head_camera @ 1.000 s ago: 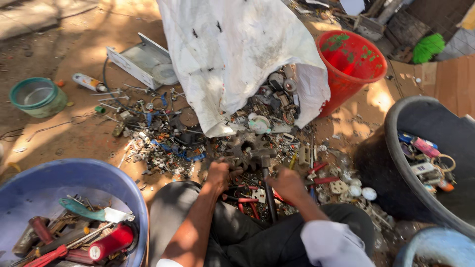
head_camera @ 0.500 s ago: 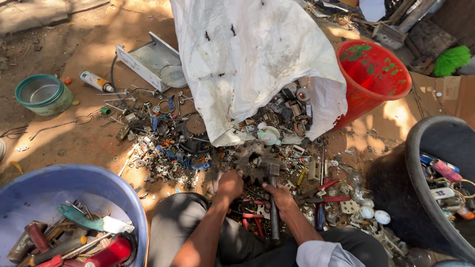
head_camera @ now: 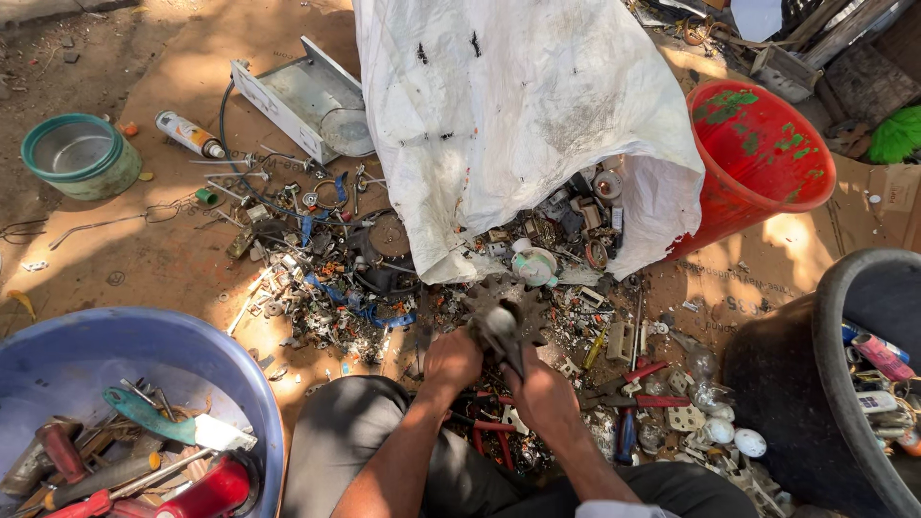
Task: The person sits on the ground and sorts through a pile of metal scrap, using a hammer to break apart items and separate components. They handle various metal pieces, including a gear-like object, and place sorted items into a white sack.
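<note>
Hands: two, a left hand [head_camera: 451,360] and a right hand [head_camera: 542,395]. Sprocket [head_camera: 506,312]: one. Sack [head_camera: 523,115]: one, white. Red bucket [head_camera: 767,153]: one. Blue tub [head_camera: 125,341]: one. Black tub [head_camera: 844,326]: one. Green bowl [head_camera: 82,155]: one. Spray can [head_camera: 189,134]: one. Metal tray [head_camera: 297,101]: one. Small scrap parts [head_camera: 326,278]: too many to count.

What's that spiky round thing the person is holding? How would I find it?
Start at the big white sack spilling scrap onto the ground. Just below its open mouth, both hands, left hand and right hand, hold a dark toothed metal wheel. Unlike the small loose bits around it, it has pointed teeth all around its rim.
</note>
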